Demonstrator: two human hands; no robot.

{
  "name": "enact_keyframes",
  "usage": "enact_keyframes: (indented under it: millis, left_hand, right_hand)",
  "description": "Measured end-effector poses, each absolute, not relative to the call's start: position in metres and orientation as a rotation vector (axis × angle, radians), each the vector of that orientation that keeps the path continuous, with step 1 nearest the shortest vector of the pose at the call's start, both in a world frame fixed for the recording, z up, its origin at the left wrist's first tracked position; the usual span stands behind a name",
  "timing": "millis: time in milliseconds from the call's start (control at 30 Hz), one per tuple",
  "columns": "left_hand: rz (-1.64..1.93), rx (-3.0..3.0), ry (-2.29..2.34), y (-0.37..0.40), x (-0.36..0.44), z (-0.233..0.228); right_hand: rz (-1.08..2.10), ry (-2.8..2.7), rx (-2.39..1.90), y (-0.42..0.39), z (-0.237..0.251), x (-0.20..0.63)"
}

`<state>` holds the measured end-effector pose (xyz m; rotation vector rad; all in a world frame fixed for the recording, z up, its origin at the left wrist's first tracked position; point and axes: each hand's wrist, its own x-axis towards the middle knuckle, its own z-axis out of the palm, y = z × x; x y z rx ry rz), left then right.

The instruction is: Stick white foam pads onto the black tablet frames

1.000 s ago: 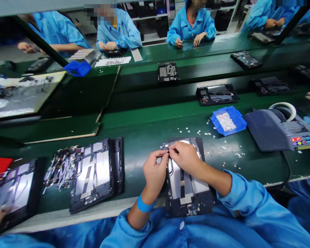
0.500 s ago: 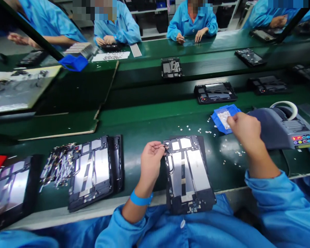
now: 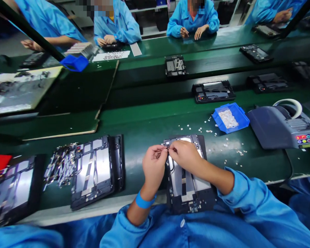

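A black tablet frame [image 3: 188,186] with silvery plates lies on the green belt at the near edge, straight in front of me. My left hand [image 3: 153,165] pinches a small dark part at the frame's top left corner. My right hand [image 3: 186,155] meets it there, fingertips pinched on something tiny that I cannot make out. A blue wristband circles my left wrist. The frame's upper half is partly hidden under both hands.
A blue tray [image 3: 231,117] of small white pieces sits right of the frame, with pieces scattered on the belt. A grey tape dispenser [image 3: 281,125] stands at the right. Stacked frames [image 3: 96,170] and loose parts [image 3: 60,165] lie to the left. Other workers sit across the line.
My right hand has come back from the blue tray to the frame's top left corner, joining my left hand. The left hand has stayed in place.
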<state>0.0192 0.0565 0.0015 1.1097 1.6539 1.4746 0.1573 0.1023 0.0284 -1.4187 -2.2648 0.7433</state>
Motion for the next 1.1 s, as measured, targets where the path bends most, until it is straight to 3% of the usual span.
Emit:
enact_keyframes:
  millis: [267,367,533,600,800,1100]
  left_hand:
    - [1.471,1.094,1.616,0.057,0.019,0.000]
    - [1.484,0.947,1.539,0.064,0.014,-0.003]
    - [1.501,0.839,1.456,0.068,0.010,-0.007]
    - [1.482,0.866,1.465,0.064,0.010,-0.003]
    - [1.450,1.123,1.672,0.052,-0.008,0.014]
    - [0.962,2.152,1.638,0.068,-0.031,-0.002]
  right_hand:
    - [0.784,-2.167,-1.356,0.109,0.025,0.155]
    - [0.694,-2.125,-1.368,0.128,0.032,0.190]
    - [0.291,-1.848,-2.013,0.174,0.055,0.300]
    - [0.272,-1.835,-2.129,0.174,0.062,0.314]
    - [0.904,-2.119,-1.464,0.131,0.060,0.218]
    - [0.856,-2.383,-1.586,0.157,0.039,0.158]
